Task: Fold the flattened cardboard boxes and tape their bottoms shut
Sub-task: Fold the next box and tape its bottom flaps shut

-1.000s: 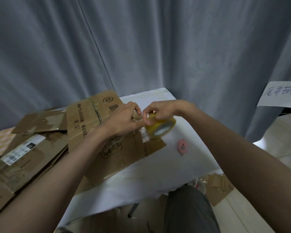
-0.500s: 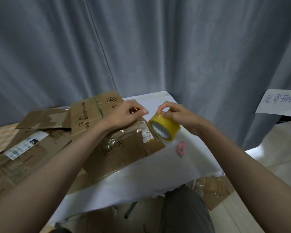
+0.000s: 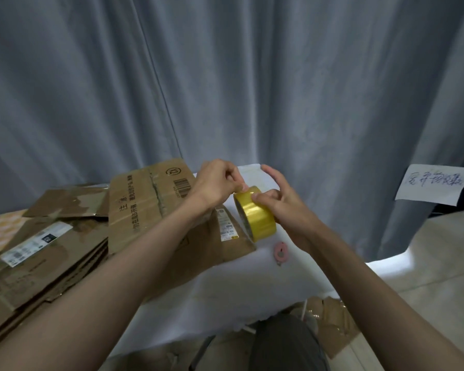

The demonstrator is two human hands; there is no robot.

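Observation:
A yellow roll of tape (image 3: 257, 216) is held up above the white table (image 3: 225, 290). My right hand (image 3: 281, 202) grips the roll from the right, thumb on its outer face. My left hand (image 3: 220, 183) pinches at the roll's top edge with curled fingers. Under the hands lies a flattened cardboard box (image 3: 150, 202) with printed characters and a barcode, on top of another flat box with a white label (image 3: 227, 227).
A stack of several flattened boxes (image 3: 38, 258) fills the table's left side. A small pink cutter (image 3: 280, 251) lies on the table right of the boxes. Grey curtain behind; a handwritten paper sign (image 3: 435, 184) hangs at right. Cardboard scraps (image 3: 330, 319) lie on the floor.
My left hand has moved off the cardboard to the tape roll and now pinches its top edge. My right hand has turned the roll so its outer face shows.

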